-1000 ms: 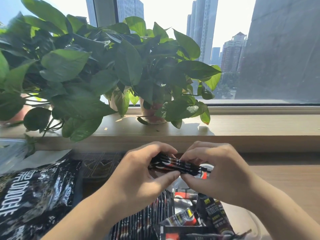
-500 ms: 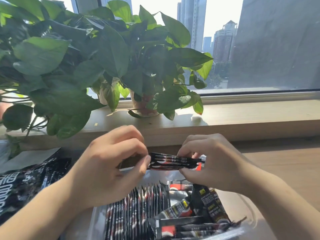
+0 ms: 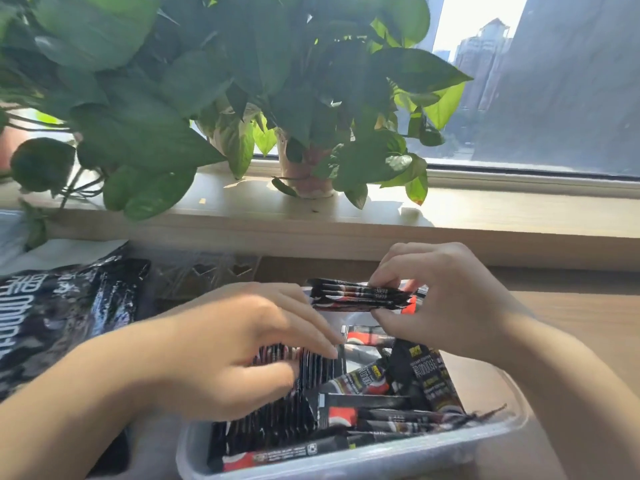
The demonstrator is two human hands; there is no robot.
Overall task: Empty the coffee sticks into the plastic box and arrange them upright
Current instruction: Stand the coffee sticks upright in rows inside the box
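Observation:
A clear plastic box (image 3: 363, 460) sits on the wooden desk in front of me. Inside it on the left stands a row of black coffee sticks (image 3: 277, 410) packed upright, while several loose sticks (image 3: 398, 407) lie jumbled on the right. My right hand (image 3: 446, 299) pinches a small horizontal bundle of sticks (image 3: 353, 295) above the box's far edge. My left hand (image 3: 242, 348) lies over the upright row with its fingers straight, touching the tops of the sticks. The far part of the row is hidden under that hand.
A black coffee bag (image 3: 59, 313) lies flat to the left of the box. Crumpled clear plastic (image 3: 207, 275) lies behind the box. A potted leafy plant (image 3: 304, 174) stands on the window ledge (image 3: 485, 216) beyond the desk. Bare wooden desk (image 3: 571, 323) extends to the right.
My left hand let go of the bundle and dropped onto the upright row in the box. The right hand now holds the bundle alone. The view tilted down.

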